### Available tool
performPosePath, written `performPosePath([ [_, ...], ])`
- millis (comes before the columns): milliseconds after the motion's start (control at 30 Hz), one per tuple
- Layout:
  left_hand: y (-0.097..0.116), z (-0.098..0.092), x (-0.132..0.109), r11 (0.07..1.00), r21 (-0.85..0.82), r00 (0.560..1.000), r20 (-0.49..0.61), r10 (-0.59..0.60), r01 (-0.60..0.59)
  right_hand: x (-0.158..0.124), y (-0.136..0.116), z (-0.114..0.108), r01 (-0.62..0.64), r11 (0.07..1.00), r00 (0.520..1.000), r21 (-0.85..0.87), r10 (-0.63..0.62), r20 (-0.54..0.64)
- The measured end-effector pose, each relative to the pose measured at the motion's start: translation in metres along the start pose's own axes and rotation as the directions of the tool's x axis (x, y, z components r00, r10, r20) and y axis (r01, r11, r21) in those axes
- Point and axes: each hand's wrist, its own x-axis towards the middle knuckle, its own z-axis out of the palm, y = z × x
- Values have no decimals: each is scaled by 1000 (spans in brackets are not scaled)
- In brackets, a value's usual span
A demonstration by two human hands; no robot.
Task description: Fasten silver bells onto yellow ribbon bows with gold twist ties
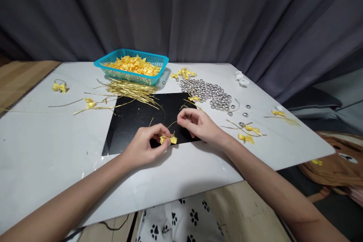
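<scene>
My left hand [150, 140] pinches a small yellow ribbon bow [172, 139] between thumb and fingers, just over the near edge of a black mat [124, 132]. A thin gold wire tie [172, 123] runs from the bow up to my right hand [195, 121], whose thumb and forefinger are closed on its end. Behind both hands a pile of gold ties [133, 90] spreads over the mat's far edge. Silver beads [210, 92] lie in a heap beyond my right hand.
A turquoise basket [154, 79] full of yellow bows stands at the back. Loose bows with ties lie at the right [246, 138] and left [59, 87]. White scraps [242, 78] sit far right. A grey curtain [198, 15] hangs behind the white table [56, 136].
</scene>
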Motion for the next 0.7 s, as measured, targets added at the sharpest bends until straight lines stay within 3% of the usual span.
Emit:
performPosePath([
  [167,0,0,1,1000,-5,1000,-6,-13,13,0,-5,-2,-73,997,992,31,69,102],
  [433,2,-1,1,998,-49,999,-45,-31,29,-4,-8,-3,-27,998,931,-55,45,361],
  [700,0,-2,0,999,-24,998,-45,-34,32,-4,-8,-4,23,985,919,-169,45,391],
])
